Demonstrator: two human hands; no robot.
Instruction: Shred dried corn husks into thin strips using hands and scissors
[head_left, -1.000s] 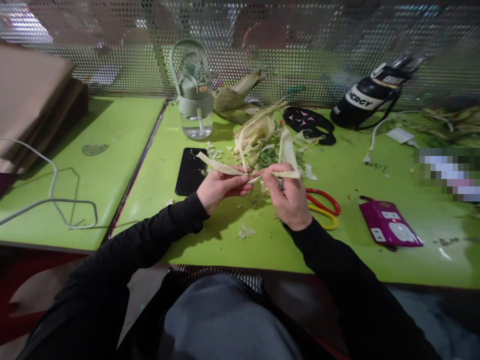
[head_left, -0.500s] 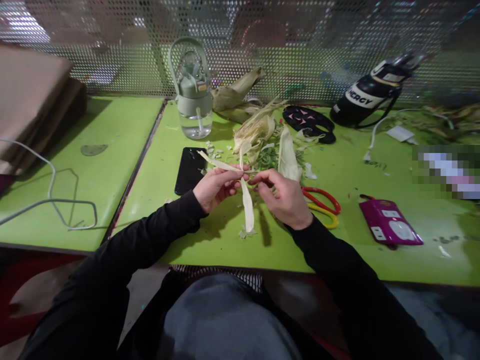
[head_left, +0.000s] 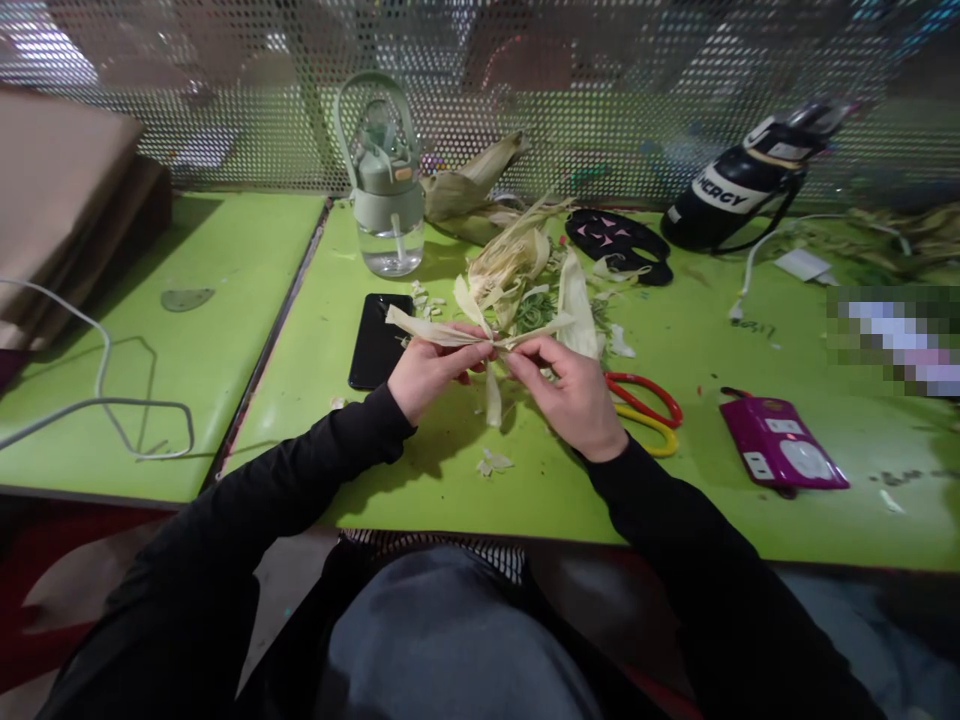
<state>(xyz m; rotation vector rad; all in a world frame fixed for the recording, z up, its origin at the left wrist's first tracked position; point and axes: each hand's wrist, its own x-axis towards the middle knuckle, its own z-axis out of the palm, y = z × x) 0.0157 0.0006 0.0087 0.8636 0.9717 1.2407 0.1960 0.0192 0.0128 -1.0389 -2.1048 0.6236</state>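
Pale corn husk strips [head_left: 426, 328] cross one another between my two hands, over the green table. My left hand [head_left: 442, 370] pinches them near where they meet, thumb on top. With thumb and index finger, my right hand [head_left: 559, 385] grips the strips just right of that crossing. One strip end hangs down toward the table, and others stick out to the left, up and to the right. Behind my hands lies a heap of dried corn husks [head_left: 514, 262] with shredded green bits. Scissors with red and yellow handles [head_left: 651, 400] lie partly hidden by my right hand.
A black phone [head_left: 373, 345] and a clear water bottle [head_left: 391, 235] stand left of the husks. Farther right are a black eye mask [head_left: 611, 243], a black bottle [head_left: 724, 195] and a purple power socket [head_left: 784, 445]. A perforated screen [head_left: 600, 120] closes the back.
My right fingers have come in against the crossing and now grip the strips. A strip end now points right, and the hanging end looks shorter and higher.
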